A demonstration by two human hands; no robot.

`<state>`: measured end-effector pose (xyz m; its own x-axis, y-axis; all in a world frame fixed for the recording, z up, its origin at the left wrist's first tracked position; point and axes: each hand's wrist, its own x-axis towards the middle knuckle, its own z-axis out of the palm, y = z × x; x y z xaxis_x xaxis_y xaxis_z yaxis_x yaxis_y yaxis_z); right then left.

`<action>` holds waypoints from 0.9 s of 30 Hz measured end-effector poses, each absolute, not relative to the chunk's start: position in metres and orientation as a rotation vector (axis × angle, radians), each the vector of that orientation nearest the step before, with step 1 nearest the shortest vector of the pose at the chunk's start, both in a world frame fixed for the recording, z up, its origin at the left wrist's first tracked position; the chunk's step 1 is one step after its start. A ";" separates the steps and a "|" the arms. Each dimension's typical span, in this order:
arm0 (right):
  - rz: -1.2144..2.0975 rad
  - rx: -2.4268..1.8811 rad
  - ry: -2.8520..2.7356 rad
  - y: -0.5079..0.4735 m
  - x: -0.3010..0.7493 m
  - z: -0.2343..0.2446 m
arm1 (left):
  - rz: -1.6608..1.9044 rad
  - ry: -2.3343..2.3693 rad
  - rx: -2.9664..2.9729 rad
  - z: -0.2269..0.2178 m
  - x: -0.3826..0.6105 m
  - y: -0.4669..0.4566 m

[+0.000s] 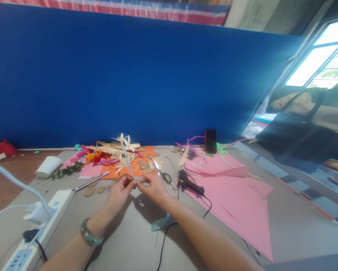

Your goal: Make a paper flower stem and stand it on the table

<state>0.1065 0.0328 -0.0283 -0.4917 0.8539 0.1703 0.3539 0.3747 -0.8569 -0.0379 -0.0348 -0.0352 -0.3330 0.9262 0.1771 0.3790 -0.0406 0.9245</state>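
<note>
My left hand (122, 191) pinches the lower end of a thin light-blue stem (127, 160) that rises away from me. Pale, petal-like pieces (123, 139) show at its top, though I cannot tell which are fixed to it. Fingertip to fingertip with the left, my right hand (154, 189) is closed on a small light-blue strip (145, 184) by the stem's base. Scissors (166, 177) lie just beyond the right hand. To its right rests a black glue gun (190, 183). A light-blue scrap (160, 223) lies below the hands.
Pink sheets (236, 203) cover the right side, with a phone (210, 141) standing behind. Dried strips (109, 148) and orange paper (140, 165) lie ahead. A power strip (41, 229), pen (92, 181) and white cup (48, 166) are left. A blue panel (143, 75) bounds the table's back.
</note>
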 end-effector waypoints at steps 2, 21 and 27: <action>1.032 -1.031 -2.036 0.032 0.107 -0.028 | 1.370 1.723 1.387 -0.034 -0.038 -0.035; 1.653 -0.874 -1.823 0.049 0.111 -0.040 | 1.311 1.825 1.596 -0.044 -0.045 -0.031; 1.783 -0.843 -1.795 0.056 0.114 -0.042 | 1.332 1.800 1.561 -0.046 -0.043 -0.028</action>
